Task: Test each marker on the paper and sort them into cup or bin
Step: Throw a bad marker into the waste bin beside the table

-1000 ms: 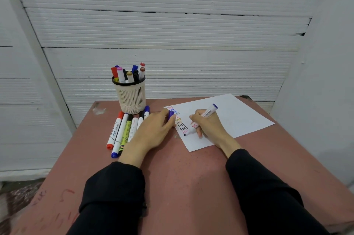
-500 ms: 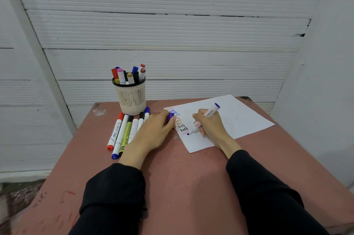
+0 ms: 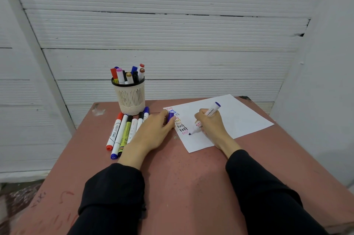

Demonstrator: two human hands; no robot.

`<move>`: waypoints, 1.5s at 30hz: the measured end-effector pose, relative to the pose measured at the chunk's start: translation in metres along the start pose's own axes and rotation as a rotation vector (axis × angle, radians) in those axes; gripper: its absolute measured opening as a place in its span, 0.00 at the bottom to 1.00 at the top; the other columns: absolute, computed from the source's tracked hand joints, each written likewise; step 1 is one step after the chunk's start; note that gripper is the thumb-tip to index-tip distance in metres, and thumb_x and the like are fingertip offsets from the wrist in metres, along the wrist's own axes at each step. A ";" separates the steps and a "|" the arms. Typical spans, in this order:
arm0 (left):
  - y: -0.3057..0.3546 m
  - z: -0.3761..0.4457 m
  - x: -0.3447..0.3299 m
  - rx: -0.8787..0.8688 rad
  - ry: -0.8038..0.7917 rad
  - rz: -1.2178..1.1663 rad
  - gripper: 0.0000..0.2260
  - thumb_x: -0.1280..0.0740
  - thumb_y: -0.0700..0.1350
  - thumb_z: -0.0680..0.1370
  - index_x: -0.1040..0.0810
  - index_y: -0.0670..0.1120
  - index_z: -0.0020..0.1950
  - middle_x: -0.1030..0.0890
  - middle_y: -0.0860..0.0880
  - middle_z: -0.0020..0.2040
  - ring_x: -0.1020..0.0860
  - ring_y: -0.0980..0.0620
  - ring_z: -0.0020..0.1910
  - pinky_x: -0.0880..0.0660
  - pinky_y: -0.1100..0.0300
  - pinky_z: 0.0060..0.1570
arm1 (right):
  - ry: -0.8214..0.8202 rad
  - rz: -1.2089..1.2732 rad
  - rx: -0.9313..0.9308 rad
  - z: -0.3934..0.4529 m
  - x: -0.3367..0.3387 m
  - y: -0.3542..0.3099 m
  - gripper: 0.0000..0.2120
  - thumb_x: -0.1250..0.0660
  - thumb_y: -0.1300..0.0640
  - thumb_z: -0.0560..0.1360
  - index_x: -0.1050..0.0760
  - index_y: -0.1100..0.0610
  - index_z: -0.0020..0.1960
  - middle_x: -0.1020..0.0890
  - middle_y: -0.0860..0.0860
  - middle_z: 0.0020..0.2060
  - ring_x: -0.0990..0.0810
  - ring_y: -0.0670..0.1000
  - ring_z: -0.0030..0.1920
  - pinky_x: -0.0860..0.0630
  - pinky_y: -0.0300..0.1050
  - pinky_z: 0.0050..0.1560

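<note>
My right hand (image 3: pixel 211 125) grips an uncapped white marker (image 3: pixel 207 116) with a blue end, its tip touching the white paper (image 3: pixel 235 119) just below a column of coloured "test" words (image 3: pixel 179 121). My left hand (image 3: pixel 153 131) lies at the paper's left edge and pinches the marker's blue cap (image 3: pixel 170 117). A white mesh cup (image 3: pixel 131 98) at the back left holds several markers. Several more markers (image 3: pixel 124 131) lie in a row on the table in front of the cup, partly hidden by my left hand.
The reddish table (image 3: pixel 191 187) has a left edge near the lying markers and a right edge past the paper. White panelled walls (image 3: pixel 172 33) stand close behind and to the right. No bin shows in view.
The marker tip has shifted slightly down and left on the paper, to below the last word. My left hand has stayed put with the cap.
</note>
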State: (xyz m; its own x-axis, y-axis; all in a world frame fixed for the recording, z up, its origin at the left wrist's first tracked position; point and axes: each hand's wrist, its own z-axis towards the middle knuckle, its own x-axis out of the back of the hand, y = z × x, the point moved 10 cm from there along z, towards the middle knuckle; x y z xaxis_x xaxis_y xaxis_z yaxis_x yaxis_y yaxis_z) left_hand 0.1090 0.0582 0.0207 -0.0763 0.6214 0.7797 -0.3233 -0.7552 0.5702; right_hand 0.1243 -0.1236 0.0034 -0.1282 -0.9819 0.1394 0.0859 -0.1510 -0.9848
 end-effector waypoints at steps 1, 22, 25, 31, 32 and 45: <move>0.000 0.000 0.000 0.000 0.003 0.010 0.15 0.46 0.60 0.80 0.34 0.52 0.40 0.16 0.50 0.43 0.21 0.50 0.46 0.25 0.45 0.47 | 0.010 0.029 0.010 -0.001 0.001 -0.002 0.24 0.35 0.63 0.76 0.40 0.51 0.25 0.33 0.47 0.22 0.37 0.46 0.24 0.42 0.39 0.27; 0.006 0.003 -0.003 0.031 0.030 -0.112 0.05 0.36 0.49 0.80 0.26 0.48 0.52 0.21 0.50 0.46 0.23 0.51 0.44 0.30 0.63 0.41 | 0.022 -0.563 0.193 -0.015 0.006 -0.018 0.13 0.37 0.45 0.78 0.26 0.49 0.61 0.22 0.47 0.49 0.26 0.49 0.51 0.27 0.45 0.50; 0.009 0.002 -0.006 0.026 0.023 -0.132 0.05 0.34 0.49 0.79 0.25 0.49 0.51 0.21 0.52 0.44 0.23 0.52 0.43 0.30 0.65 0.40 | 0.085 -0.290 0.106 -0.015 0.009 -0.020 0.21 0.43 0.36 0.78 0.32 0.48 0.63 0.20 0.48 0.51 0.23 0.51 0.50 0.25 0.47 0.50; 0.012 0.003 -0.002 0.015 0.038 -0.163 0.02 0.37 0.46 0.81 0.25 0.49 0.50 0.21 0.48 0.44 0.22 0.51 0.44 0.31 0.64 0.43 | 0.127 0.199 -0.005 -0.007 0.020 -0.020 0.13 0.29 0.50 0.75 0.28 0.58 0.46 0.24 0.45 0.29 0.32 0.45 0.29 0.34 0.38 0.34; 0.012 0.004 0.000 0.006 0.052 -0.167 0.03 0.37 0.44 0.81 0.25 0.49 0.51 0.21 0.48 0.45 0.22 0.52 0.44 0.32 0.68 0.42 | 0.124 0.255 -0.016 -0.007 0.020 -0.019 0.12 0.27 0.52 0.74 0.25 0.59 0.46 0.25 0.48 0.31 0.33 0.47 0.29 0.34 0.38 0.33; 0.022 0.005 0.007 -0.086 0.127 -0.249 0.05 0.34 0.42 0.79 0.24 0.53 0.49 0.20 0.51 0.45 0.24 0.52 0.46 0.32 0.69 0.42 | -0.030 0.436 -0.072 -0.009 0.002 -0.016 0.11 0.31 0.56 0.77 0.19 0.58 0.37 0.27 0.50 0.29 0.34 0.44 0.26 0.36 0.36 0.29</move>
State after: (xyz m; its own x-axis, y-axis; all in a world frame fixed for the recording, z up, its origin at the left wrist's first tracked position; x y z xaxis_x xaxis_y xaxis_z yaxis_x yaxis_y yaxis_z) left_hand 0.1059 0.0450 0.0394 -0.1004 0.8110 0.5764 -0.4255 -0.5586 0.7119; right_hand 0.1139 -0.1220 0.0189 -0.0667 -0.9549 -0.2892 0.0564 0.2858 -0.9566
